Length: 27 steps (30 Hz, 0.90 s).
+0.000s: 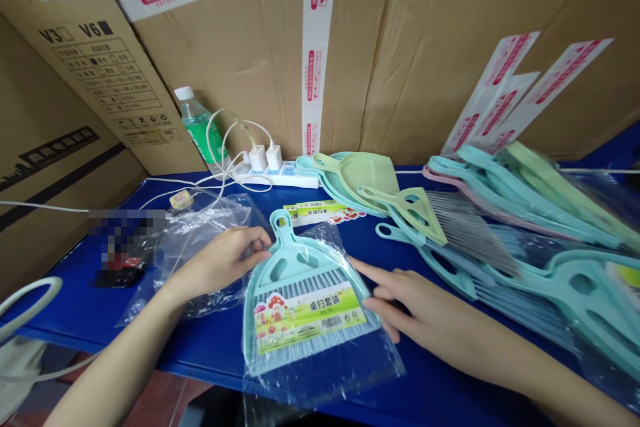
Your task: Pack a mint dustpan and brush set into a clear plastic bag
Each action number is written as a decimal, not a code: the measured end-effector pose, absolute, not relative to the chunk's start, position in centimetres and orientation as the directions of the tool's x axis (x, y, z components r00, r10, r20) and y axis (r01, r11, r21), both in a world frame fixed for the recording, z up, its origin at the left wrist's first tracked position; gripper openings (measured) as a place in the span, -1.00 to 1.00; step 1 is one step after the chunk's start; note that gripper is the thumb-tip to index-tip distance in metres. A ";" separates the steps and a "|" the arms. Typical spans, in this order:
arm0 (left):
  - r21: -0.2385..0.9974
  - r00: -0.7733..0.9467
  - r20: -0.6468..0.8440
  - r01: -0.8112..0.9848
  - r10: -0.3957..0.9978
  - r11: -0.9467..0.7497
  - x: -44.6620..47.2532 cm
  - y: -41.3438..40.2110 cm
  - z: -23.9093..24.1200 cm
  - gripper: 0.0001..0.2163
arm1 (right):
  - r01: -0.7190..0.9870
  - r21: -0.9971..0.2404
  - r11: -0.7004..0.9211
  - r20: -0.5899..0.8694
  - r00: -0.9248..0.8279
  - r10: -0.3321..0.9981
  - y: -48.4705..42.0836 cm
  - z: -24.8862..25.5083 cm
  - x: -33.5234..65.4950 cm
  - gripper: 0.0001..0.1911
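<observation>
**Bagging a teal dustpan set on the blue surface**

Lying near the front edge of the glossy blue surface [210,340] is a teal plastic dustpan [295,293], fan-shaped with a looped handle, a small brush with grey bristles nested in it. One yellow-green label [310,319] with cartoon mushrooms and Chinese writing crosses the bristles. The set sits inside a clear, crinkly plastic bag [350,373] whose lower end reaches the front edge.

The left hand [225,260] rests at the dustpan's left rim near the handle, fingers loosely curled against it. The right hand [405,310] lies flat and open on the bag at the dustpan's right rim, index finger stretched out, gripping nothing.

Just left of the left hand lies a heap of loose clear bags [200,240]; their count cannot be told. Toward the back edge sit a stack of pale green and teal dustpans [360,177], one printed card strip [320,212], a white power strip [280,177] with two white chargers plugged in, and one green-labelled bottle [200,127] with a white cap. Along the right side spread many teal and green brushes [525,240], too overlapped to count. Brown cardboard cartons [425,47] stand behind, one printed "V3" and "V6", sealed with white tape bearing red print.
</observation>
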<state>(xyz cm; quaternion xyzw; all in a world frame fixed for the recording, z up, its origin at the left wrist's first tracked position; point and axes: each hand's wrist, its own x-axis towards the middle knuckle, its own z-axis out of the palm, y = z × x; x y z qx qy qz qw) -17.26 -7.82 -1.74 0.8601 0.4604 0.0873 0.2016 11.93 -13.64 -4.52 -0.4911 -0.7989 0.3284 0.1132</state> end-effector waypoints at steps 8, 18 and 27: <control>0.426 0.514 0.099 0.751 0.852 -0.503 -16.7 -7.7 -2.8 -0.79 | 0.754 -0.608 0.251 -0.118 -0.398 0.910 -13.5 -5.4 12.0 -0.33; 0.448 0.395 -0.164 0.846 0.904 -0.289 -18.0 -7.9 -0.9 -0.61 | 0.668 -0.705 0.239 -0.101 -0.427 0.898 -12.9 -5.2 11.0 -0.34; 0.796 0.543 -0.294 0.595 0.786 -0.114 -18.1 -8.0 -1.8 -0.55 | 0.625 -0.742 0.243 -0.062 -0.424 0.903 -12.9 -5.5 11.0 -0.33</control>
